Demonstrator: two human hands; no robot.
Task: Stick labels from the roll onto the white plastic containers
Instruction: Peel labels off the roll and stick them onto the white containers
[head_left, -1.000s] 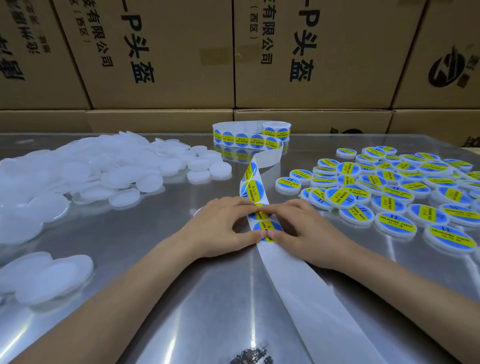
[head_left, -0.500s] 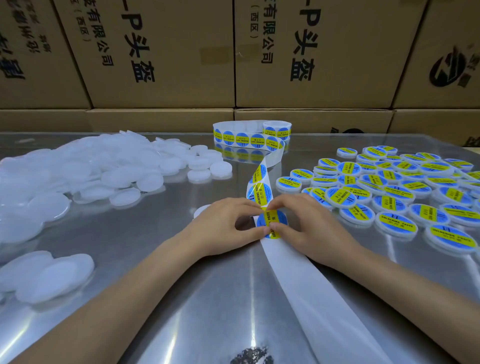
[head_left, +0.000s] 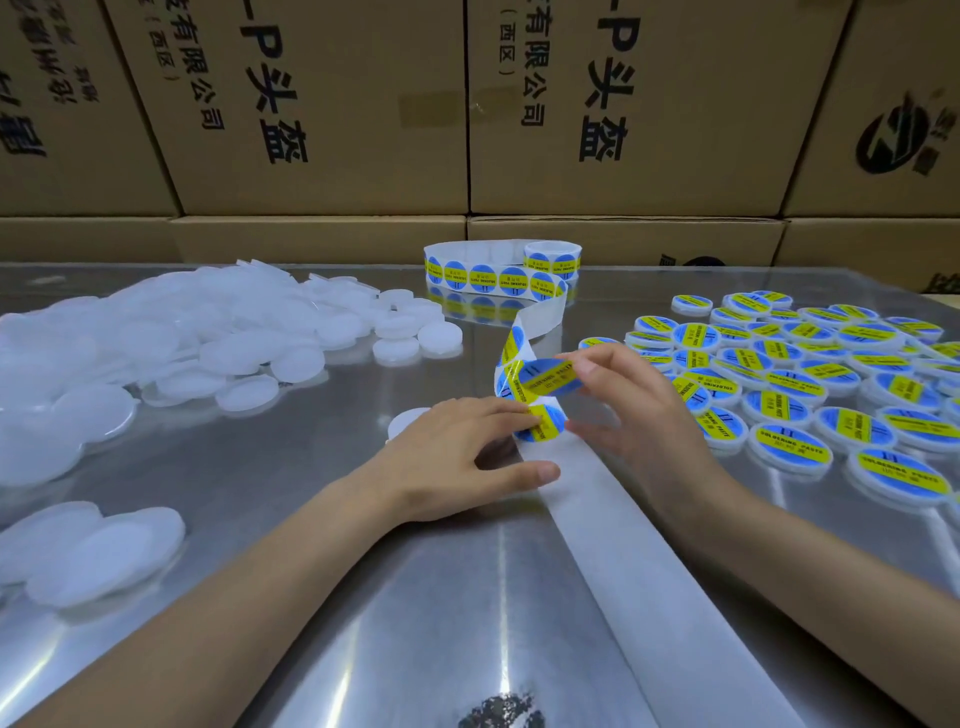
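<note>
Both hands work mid-frame: my right hand (head_left: 631, 410) now pinches a peeled label (head_left: 551, 378) lifted clear of the backing strip (head_left: 613, 540), where half a second ago it was still down at the strip. My left hand (head_left: 457, 457) presses flat on the strip beside the next label (head_left: 543, 423). I see the label roll (head_left: 501, 273) at upper centre, bare white containers (head_left: 171, 348) heaped left, labelled containers (head_left: 810, 374) right, cardboard boxes (head_left: 322, 104) behind the steel table (head_left: 363, 623).

A shiny metal bench (head_left: 311, 597) fills the foreground and mirrors the overhead light. Behind its far edge stand stacked brown cardboard boxes (head_left: 332, 130) printed with black characters; one on the right carries a round black logo (head_left: 891, 137).
</note>
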